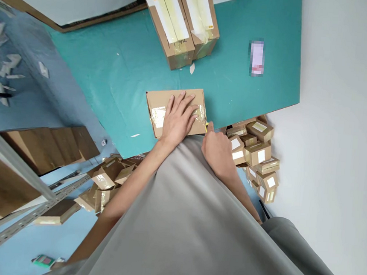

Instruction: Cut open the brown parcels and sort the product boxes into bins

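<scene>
Nearest: grey shirt (195,224), smooth cloth w/ soft folds, its front coming up to the desk's near edge. R hand (219,151) just beyond, fingers clenched round a tool w/ a yellow bit (206,126) showing; rest hidden, so can't tell blade or tip. L hand (179,118): fingers spread flat on top of the carton (159,102), pressing, not gripping.

Key relation: carton's at the desk's near edge, long axis roughly L–R, tilted a touch; it lies L of the R fingers, its R short end just beside the yellow bit. L hand's nearer, already touching. Carton: flat rectangular box, matte brown cardboard, crisp edges, shiny clear tape at both ends, white label at L.

Desk (118,72): teal top, slightly scuffed, w/ paper scraps. Small boxes heaped R (259,148) and L (109,178), below desk level. Farther back: 2 long boxes, L one (180,56) and R one (208,37), side by side, yellowish tape over white labels. Far R: pixelated pinkish rectangle (257,58), can't ID.
</scene>
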The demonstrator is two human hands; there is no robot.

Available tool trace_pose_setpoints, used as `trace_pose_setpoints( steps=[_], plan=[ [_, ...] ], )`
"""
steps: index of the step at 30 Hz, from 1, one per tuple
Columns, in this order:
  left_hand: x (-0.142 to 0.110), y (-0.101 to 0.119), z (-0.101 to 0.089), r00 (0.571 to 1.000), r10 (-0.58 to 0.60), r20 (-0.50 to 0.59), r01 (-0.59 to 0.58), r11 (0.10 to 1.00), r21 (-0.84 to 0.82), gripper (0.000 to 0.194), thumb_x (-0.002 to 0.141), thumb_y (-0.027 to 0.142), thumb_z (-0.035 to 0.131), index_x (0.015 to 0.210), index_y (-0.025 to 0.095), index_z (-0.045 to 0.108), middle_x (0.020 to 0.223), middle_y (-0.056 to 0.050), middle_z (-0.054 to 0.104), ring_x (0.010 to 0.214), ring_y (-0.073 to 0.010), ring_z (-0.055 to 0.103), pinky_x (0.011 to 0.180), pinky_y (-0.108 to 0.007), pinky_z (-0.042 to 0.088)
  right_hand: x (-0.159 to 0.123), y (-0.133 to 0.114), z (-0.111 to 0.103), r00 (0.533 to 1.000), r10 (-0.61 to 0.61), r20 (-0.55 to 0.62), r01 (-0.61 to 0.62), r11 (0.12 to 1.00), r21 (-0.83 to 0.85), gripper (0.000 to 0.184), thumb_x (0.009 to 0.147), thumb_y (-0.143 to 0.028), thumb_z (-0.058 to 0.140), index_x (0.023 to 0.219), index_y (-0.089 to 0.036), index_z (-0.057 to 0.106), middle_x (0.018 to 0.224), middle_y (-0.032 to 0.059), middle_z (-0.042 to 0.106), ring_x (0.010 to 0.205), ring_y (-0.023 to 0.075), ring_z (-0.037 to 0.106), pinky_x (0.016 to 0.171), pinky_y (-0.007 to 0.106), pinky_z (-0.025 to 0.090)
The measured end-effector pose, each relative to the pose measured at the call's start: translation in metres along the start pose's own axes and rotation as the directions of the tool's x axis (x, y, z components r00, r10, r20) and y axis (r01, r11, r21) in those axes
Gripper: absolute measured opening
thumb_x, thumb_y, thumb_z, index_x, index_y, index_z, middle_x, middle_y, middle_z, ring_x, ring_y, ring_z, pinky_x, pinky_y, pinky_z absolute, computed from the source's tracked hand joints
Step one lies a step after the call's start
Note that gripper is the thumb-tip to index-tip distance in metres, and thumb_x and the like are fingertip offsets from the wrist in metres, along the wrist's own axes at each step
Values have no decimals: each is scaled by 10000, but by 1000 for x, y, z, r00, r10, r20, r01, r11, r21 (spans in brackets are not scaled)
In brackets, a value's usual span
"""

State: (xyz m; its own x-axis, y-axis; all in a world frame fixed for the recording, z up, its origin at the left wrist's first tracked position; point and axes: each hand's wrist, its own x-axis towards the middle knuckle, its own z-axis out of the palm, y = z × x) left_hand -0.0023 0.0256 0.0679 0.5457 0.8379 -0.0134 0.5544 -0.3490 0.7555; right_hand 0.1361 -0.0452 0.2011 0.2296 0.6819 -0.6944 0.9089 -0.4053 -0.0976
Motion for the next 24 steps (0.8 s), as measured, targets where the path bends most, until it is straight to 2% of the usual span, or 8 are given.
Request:
trace_pose_setpoints(
  steps=[5,14,17,20,22,24],
  plan=[
    [0,-1,1,1000,-1,-13,1,1000,22,514,1162,597,444,1535,299,636,1738,-92,565,1746,-316,327,1464,-642,127,-5,-1,1,994,49,95,-51,999,18,660,1141,-214,434,1759,4,356,1197,314,818,1170,422,817,1014,536,620],
    [-1,-1,3,1000,-19,-12,20,998,60,538,1126,628,534,1563,326,619,1764,-100,532,1752,-347,306,1453,-677,129,-14,15,5,1000,2,23,-5,993,117,663,1163,-313,435,1776,-71,376,1062,231,851,1044,388,838,994,516,626],
    [-3,1,-1,999,-32,-20,33,998,46,587,1113,649,557,1598,322,593,1785,-114,501,1755,-362,292,1448,-690,123,-11,22,7,998,4,-65,7,984,177,657,1185,-373,411,1786,-112,377,1037,201,849,1002,383,839,988,517,615],
    [-11,-5,-12,990,-87,-114,92,995,38,663,1117,664,536,1679,312,513,1824,-137,434,1776,-370,219,1442,-708,90,11,41,19,979,48,-200,1,971,239,655,1198,-424,356,1763,-97,410,1008,201,842,985,395,831,979,518,604],
    [-21,-17,-23,963,-140,-230,159,985,65,693,1128,655,510,1730,318,452,1848,-138,387,1790,-364,150,1439,-715,46,40,60,34,957,82,-278,-5,964,265,641,1195,-440,358,1688,-57,500,997,217,835,998,404,820,987,515,597],
    [-34,-35,-36,928,-183,-325,225,970,97,699,1138,652,480,1756,330,422,1860,-131,363,1793,-351,136,1442,-702,44,75,78,53,946,58,-320,34,961,275,588,1190,-460,389,1563,-68,617,1030,224,833,1014,394,815,1014,506,587]
  ],
)
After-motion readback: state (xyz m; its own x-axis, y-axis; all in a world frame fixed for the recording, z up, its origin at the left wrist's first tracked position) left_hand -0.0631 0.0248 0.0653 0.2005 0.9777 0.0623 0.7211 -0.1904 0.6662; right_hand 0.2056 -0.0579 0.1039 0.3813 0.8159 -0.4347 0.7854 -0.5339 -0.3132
